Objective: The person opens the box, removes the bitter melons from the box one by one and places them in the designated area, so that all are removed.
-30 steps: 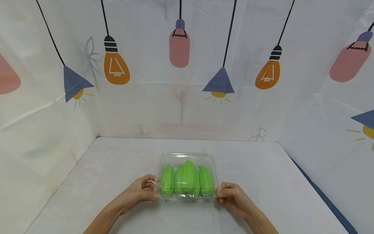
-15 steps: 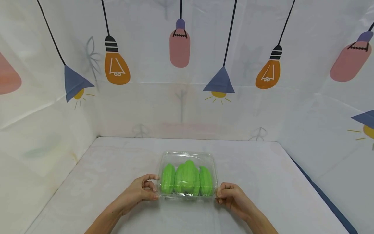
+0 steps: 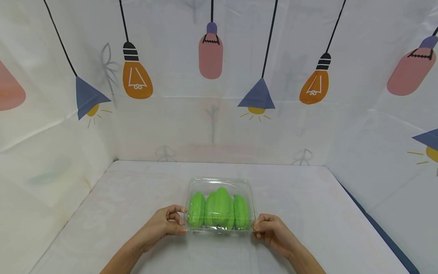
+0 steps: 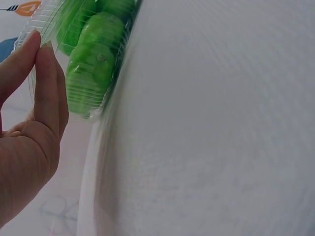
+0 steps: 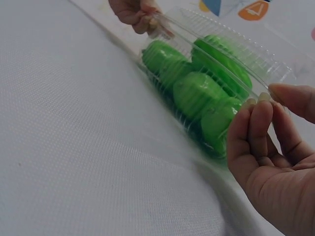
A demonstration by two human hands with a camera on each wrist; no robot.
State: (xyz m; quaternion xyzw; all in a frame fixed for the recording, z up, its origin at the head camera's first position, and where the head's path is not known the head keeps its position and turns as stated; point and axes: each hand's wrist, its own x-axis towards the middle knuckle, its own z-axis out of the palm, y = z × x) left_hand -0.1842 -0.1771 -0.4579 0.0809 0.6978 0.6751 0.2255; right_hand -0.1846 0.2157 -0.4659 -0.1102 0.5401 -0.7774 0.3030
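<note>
A clear plastic clamshell box [image 3: 219, 183] stands on the white table, its lid over several ridged, elongated green pieces [image 3: 221, 207] that look like vegetables or fruit. At its left front corner my left hand [image 3: 164, 226] pinches the rim between thumb and fingers. My right hand [image 3: 273, 233] pinches the rim at the right front corner. In the left wrist view, the fingertips [image 4: 47, 45] meet at the box's thin edge. The right wrist view shows thumb and fingers of the right hand [image 5: 270, 162] closed on the rim, the green pieces [image 5: 197, 93] behind the clear wall.
The white table [image 3: 143, 186] extends on both sides of the box. White cloth walls [image 3: 212, 121] printed with hanging lamps and bulbs enclose its back and sides. A dark blue strip [image 3: 376, 226] runs along the right table edge.
</note>
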